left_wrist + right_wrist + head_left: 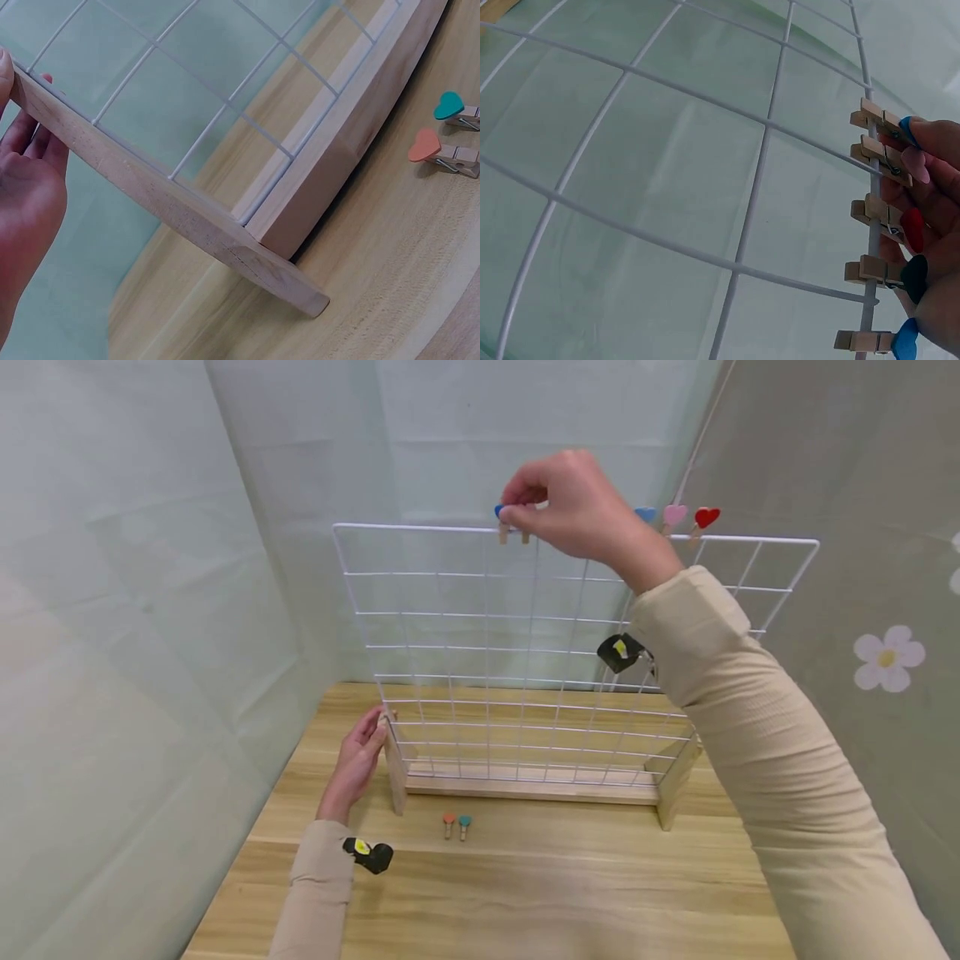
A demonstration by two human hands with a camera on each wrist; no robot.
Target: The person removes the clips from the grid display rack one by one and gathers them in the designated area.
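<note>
Staged recording booth, not a lived-in room. Pale grey-green fabric backdrop [112, 610] hangs on the left, far and right sides, creased, closing in a small wooden tabletop [525, 893]. Right curtain panel carries printed white daisy motifs [888, 657]. Only props on the table: a white wire grid panel [555, 652] in a wooden base, heart-topped mini clothespins [456, 826] near its front. Black wrist-worn cameras [369, 853] on both sleeves mark a data-capture setup.

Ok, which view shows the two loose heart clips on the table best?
The left wrist view: the teal clip and orange clip lie large and sharp beside the rack's wooden base. The head view shows them tiny; the right wrist view shows neither.
</note>
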